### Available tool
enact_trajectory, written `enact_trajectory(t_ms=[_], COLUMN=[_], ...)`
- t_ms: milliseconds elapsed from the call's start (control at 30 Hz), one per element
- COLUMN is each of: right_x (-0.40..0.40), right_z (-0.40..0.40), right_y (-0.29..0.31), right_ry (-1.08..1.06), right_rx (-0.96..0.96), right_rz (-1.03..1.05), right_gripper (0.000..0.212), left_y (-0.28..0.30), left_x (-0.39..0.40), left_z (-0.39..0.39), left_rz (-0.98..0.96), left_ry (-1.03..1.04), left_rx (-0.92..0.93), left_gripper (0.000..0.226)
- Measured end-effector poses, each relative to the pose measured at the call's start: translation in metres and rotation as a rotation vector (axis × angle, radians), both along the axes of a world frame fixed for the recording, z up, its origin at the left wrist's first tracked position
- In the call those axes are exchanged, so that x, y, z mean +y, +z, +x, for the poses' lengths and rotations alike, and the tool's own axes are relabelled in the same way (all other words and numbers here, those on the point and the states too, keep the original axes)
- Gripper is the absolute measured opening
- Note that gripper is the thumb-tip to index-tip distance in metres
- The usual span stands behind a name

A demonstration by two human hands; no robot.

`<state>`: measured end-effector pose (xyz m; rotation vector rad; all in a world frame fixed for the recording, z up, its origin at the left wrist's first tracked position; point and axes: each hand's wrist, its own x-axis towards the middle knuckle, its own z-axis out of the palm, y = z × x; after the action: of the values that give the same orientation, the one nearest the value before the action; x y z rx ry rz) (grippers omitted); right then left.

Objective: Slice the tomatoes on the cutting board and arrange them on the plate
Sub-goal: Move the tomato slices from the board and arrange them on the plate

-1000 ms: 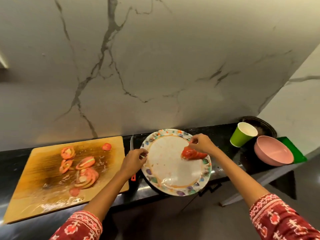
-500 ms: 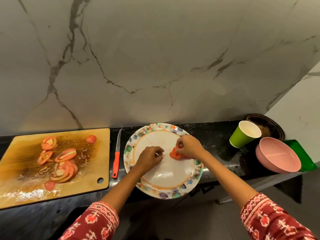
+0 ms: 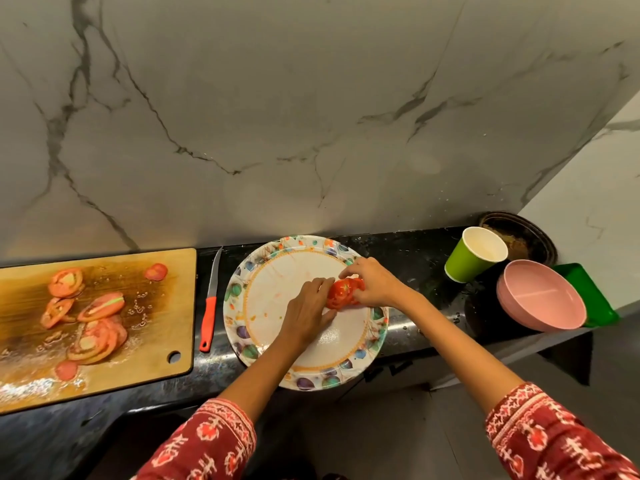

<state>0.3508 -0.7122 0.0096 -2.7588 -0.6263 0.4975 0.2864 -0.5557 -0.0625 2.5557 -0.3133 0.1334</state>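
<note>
Both hands have come together over the round paper plate with the coloured fruit-print rim (image 3: 242, 327), which sits on the black stone counter (image 3: 415, 258) between the wooden cutting board (image 3: 162, 341) and the dishes at the right. A second ago the left hand (image 3: 306, 315) was at the plate's left rim while the right hand (image 3: 375, 284) carried a clump of red tomato slices (image 3: 343, 292) in over the right rim; now that clump sits further in, towards the right of the plate's white centre, with the right hand's fingers curled over its far side and the left hand's fingertips touching its near side. The left fingers look fairly straight, pressing rather than gripping, though the contact is partly hidden. This suggests that the first batch has reached the plate and the person is starting to separate or fan it out, so arranging has only just begun. The rest of the plate shows only juice smears. Many more cut tomato slices (image 3: 93, 327) lie scattered on the wet cutting board, so further transfers seem needed. The orange-handled knife (image 3: 207, 320) lies on the counter between board and plate, touched by neither hand, which suggests that slicing is over. A green paper cup (image 3: 474, 256) and a pink bowl (image 3: 540, 299) stand apart at the right.
</note>
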Motion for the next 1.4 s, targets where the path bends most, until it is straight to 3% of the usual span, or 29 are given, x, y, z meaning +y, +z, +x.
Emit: enact_trajectory(t_ms=[100, 300, 433, 600, 867, 1033, 1200, 1300, 1400], right_x=[-0.001, 0.009, 0.016, 0.019, 0.011, 0.007, 0.01, 0.01, 0.016], right_z=[-0.004, 0.0, 0.006, 0.008, 0.007, 0.008, 0.006, 0.004, -0.001], right_y=[-0.001, -0.004, -0.006, -0.012, -0.01, -0.009, 0.006, 0.019, 0.018], right_ry=[0.027, 0.044, 0.088, 0.03, -0.061, -0.122, -0.167, -0.137, 0.023], right_rx=[-0.004, -0.14, -0.099, -0.024, 0.057, -0.034, -0.09, -0.103, -0.113], right_rz=[0.038, 0.038, -0.076, 0.002, 0.147, 0.103, 0.2, 0.31, 0.186], right_gripper=[0.047, 0.034, 0.035, 0.03, 0.009, 0.011, 0.017, 0.014, 0.014], left_y=[-0.005, -0.004, 0.0, 0.004, 0.007, 0.009, 0.009, 0.008, 0.008], left_x=[-0.004, 0.001, 0.005, 0.008, 0.01, 0.008, 0.008, 0.013, 0.029], left_z=[-0.004, 0.0, 0.003, 0.005, 0.005, 0.006, 0.006, 0.006, 0.003], left_rz=[-0.049, -0.23, -0.262, -0.247, -0.189, -0.174, -0.174, -0.288, -0.333], left_ry=[0.032, 0.134, 0.187, 0.202, 0.224, 0.23, 0.227, 0.255, 0.297], left_rx=[-0.025, 0.024, 0.033, 0.064, 0.071, 0.082, 0.105, 0.141, 0.155], left_gripper=[0.052, 0.044, 0.032, 0.022, 0.023, 0.025, 0.026, 0.031, 0.03])
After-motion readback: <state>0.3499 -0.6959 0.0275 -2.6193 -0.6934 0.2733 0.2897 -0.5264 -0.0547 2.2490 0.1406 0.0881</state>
